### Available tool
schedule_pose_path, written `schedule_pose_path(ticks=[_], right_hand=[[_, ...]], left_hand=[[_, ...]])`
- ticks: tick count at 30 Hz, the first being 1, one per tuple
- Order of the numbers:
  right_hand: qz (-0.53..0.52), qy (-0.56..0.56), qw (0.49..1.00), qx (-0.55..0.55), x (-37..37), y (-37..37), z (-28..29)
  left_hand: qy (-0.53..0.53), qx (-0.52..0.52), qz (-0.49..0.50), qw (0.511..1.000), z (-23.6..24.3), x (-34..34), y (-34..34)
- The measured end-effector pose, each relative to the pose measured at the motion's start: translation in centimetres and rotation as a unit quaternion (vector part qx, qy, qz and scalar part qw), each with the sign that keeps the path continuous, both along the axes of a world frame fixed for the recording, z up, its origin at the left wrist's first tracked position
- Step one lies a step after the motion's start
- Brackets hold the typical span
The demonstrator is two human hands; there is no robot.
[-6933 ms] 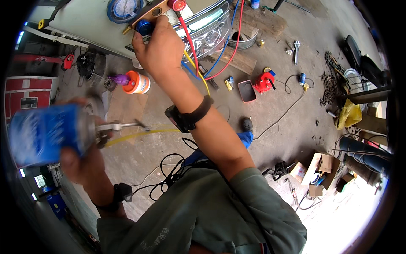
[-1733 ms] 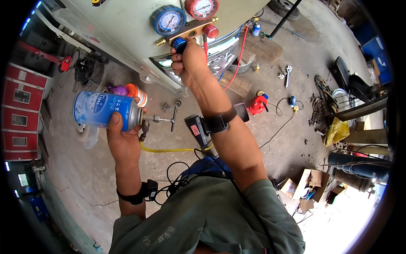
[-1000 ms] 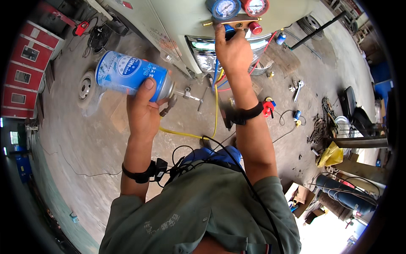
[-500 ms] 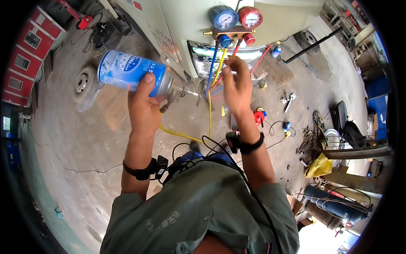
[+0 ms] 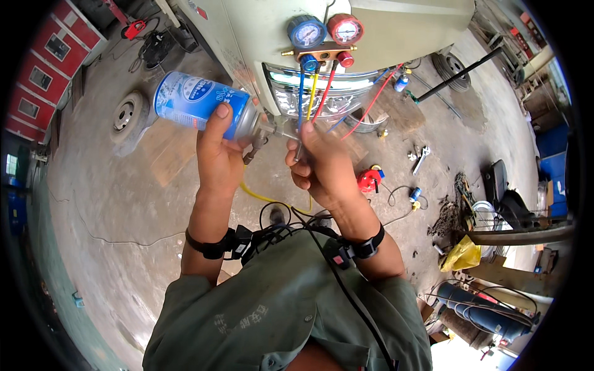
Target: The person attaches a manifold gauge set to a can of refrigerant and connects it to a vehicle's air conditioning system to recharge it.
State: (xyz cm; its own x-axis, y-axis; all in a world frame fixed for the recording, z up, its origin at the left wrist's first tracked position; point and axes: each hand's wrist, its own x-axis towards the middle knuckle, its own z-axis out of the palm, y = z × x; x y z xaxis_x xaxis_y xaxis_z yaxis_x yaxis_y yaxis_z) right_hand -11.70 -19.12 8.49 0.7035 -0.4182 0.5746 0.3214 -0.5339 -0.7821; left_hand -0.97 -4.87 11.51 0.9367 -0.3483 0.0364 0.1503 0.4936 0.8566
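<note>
My left hand [image 5: 218, 148] is wrapped round a blue-and-white aerosol-type can [image 5: 197, 102], held tilted on its side with its top to the right. A can tap valve [image 5: 267, 128] is fitted on that top, and a dark hose fitting [image 5: 251, 153] hangs from it. My right hand [image 5: 325, 164] is closed on the tap's slim metal handle [image 5: 299, 149], thumb and fingers pinching it. A yellow hose [image 5: 263, 196] curves below the fitting; my left hand hides where it joins.
A manifold gauge set [image 5: 325, 52] with blue and red dials hangs on the vehicle front, above a headlight [image 5: 291, 99]; blue, yellow and red hoses drop from it. On the floor lie a red tool [image 5: 370, 180], a wrench [image 5: 422, 161], another blue can [image 5: 401, 83] and a wheel [image 5: 128, 117].
My right hand has come down and left from near the gauge hoses onto the tap handle. The can in my left hand has shifted slightly right in view.
</note>
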Motion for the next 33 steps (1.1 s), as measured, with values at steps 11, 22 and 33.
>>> schedule_pose_path(ticks=[11, 22, 33], right_hand=[[-0.059, -0.052, 0.943, -0.324, -1.4, -2.2, 0.1], [0.139, 0.114, 0.964, 0.195, -0.5, -3.1, 0.5], [-0.012, -0.071, 0.959, -0.275, -2.0, -2.6, 1.6]], left_hand=[[-0.020, 0.034, 0.000, 0.999, 0.5, -1.0, -1.0], [-0.029, -0.003, -0.032, 0.999, 1.0, -2.2, -1.2], [-0.016, 0.003, -0.043, 0.999, 0.7, -2.2, -1.0]])
